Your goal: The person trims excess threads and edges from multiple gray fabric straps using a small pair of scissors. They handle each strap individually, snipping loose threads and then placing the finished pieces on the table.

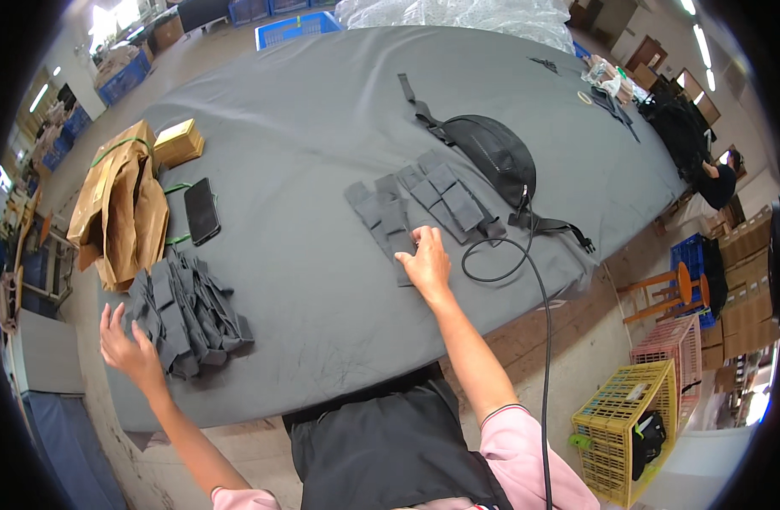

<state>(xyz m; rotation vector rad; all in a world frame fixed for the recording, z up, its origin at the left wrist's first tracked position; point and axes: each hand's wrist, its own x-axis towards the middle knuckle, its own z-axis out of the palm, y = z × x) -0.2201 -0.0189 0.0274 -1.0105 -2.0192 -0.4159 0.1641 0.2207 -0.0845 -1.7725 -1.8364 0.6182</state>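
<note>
From the head view, a wide desk [322,119] covered in dark grey cloth carries two groups of the same small grey fabric pieces. On the person's left, a loose heap of grey fabric pieces [186,310] lies near the desk's front edge, jumbled and overlapping, which reads as a stock pile within easy reach. Toward the middle, a tidy row of grey fabric pieces laid flat [424,204] runs in overlapping steps, each one offset from its neighbour, so they appear sorted or counted rather than dropped.

The right hand [425,262] rests palm down on the near end of that row, fingers spread and flat, pressing a piece against the cloth; it grips nothing. Its forearm reaches forward from the lower edge, nearly straight, in a pink sleeve pushed up.

The left hand [128,344] hovers just beside the heap at its near left corner, fingers splayed and released, holding nothing, wrist bent back.

Behind the row lies a black leather waist bag [492,153] with its strap trailing. A thin black cable [538,297] loops just right of the right hand and drops off the desk. A black phone [202,210], crumpled brown paper bags [118,208] and a small tan box [179,141] sit at the far left.
</note>
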